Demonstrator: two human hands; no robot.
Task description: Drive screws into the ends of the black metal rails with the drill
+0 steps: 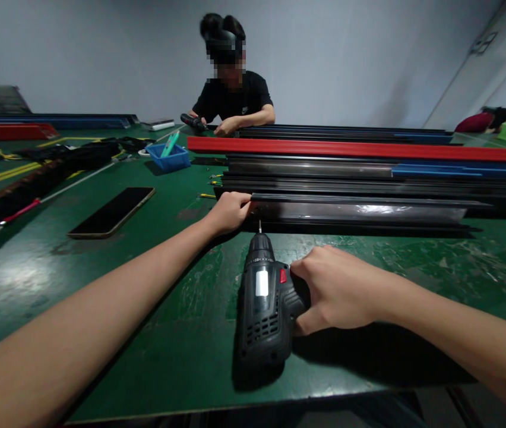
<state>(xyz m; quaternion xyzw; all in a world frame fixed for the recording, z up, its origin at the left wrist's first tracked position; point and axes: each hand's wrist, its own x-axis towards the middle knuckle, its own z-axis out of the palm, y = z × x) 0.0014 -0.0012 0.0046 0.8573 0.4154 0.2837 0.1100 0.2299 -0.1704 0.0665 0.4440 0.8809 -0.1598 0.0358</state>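
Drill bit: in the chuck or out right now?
In: a slim metal bit juts from the front of the drill in the right hand. Whether it is spinning, I cannot tell.

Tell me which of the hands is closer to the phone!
Left. The left hand holds the left end of the nearest rail, to the right of the phone. The right hand is farther right, gripping the drill.

workshop | power drill (262, 321) | long red profile (360, 147) | scuffed green worktable (182, 351)
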